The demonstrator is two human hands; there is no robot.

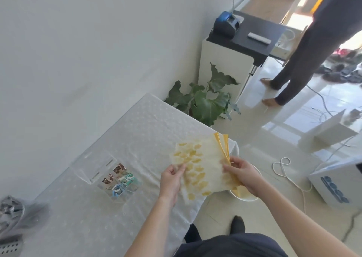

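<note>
I hold a stack of thin translucent white sheets with yellow blotches [197,166] and yellow edges above the right edge of a table. My left hand [171,178] pinches the stack's left side, the thumb on top. My right hand [242,173] grips its right, yellow-edged side. Below my right hand a white bowl [248,197] is mostly hidden by the sheets and that hand.
The table's white patterned cloth [117,139] carries a clear compartment box [119,180] of small coloured items with its lid open. A grey holder [9,227] sits at the left edge. A potted plant [205,100], a cabinet [227,61], white boxes, cables and another person's legs [305,61] stand on the floor to the right.
</note>
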